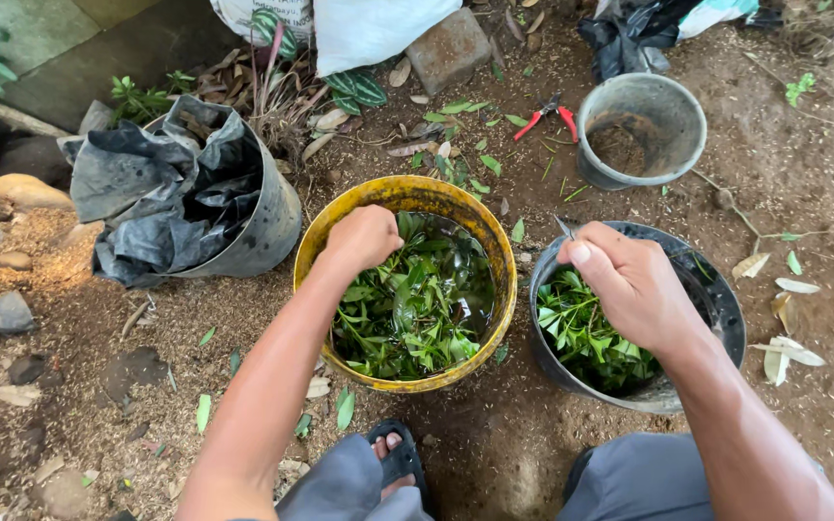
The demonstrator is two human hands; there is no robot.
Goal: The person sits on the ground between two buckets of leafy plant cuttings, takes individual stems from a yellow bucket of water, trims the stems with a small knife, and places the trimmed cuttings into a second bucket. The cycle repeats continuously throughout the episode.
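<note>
Head view: left hand (364,236) fisting closed over yellow bucket (340,207) of wet leaves (407,318); right hand (629,285) gripping thin blade (565,228) above grey pot (726,289).

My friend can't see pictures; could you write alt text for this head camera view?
Seen from above, a person's left hand reaches into a yellow bucket of wet green leaves, while the right hand holds a thin tool over a grey bucket of leaves. Red pruners lie on the soil beyond.

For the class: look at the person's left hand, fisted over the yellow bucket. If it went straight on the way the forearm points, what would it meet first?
Probably the far rim of the yellow bucket, just beyond the left hand; depth is uncertain.
</note>
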